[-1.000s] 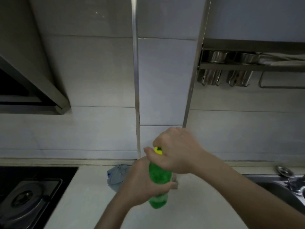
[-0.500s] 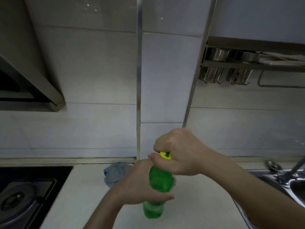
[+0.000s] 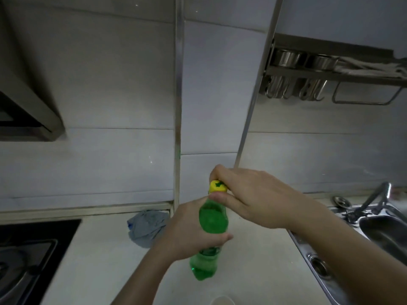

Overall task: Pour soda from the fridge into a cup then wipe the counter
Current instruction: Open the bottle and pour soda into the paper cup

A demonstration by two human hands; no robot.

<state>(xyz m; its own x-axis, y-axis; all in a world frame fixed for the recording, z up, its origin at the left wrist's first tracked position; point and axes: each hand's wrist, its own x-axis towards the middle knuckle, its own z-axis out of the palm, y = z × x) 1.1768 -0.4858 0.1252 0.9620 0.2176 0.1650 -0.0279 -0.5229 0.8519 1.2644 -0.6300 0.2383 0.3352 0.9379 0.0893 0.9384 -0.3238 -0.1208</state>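
Green soda bottle [image 3: 212, 223] is held up over the white table [image 3: 92, 256], roughly upright w/ its top leaning a little away from the camera, base clear of the surface. Yellow cap [image 3: 217, 187] is on the neck. Left hand [image 3: 189, 232] wraps the bottle's middle — grip clamped on it, thumb lying across the front below the shoulder. Right hand [image 3: 253, 199] comes in from the right, grip pinched on the cap: thumb under the cap's edge, fingers curled over the far side.

Just left of the left hand, a crumpled blue-grey cloth [image 3: 146, 226] lies on the table, up near the back wall. At the bottom edge of the view, below the bottle, the pale rim of a cup [image 3: 222, 301] just shows; most of it is cut off, contents can't be told.

Right of the table sits a steel sink [image 3: 383, 230] w/ a faucet [image 3: 374, 200] at its back, a drain fitting on the ledge nearer the camera. On the left, a black gas stove [image 3: 28, 252] is set into the table, blurred. Above it, the corner of a range hood [image 3: 30, 106]. Back wall is pale grey tile w/ a metal strip running up the middle. Top right — a wall rack [image 3: 330, 71] carries metal cups upside down & hooks beneath.
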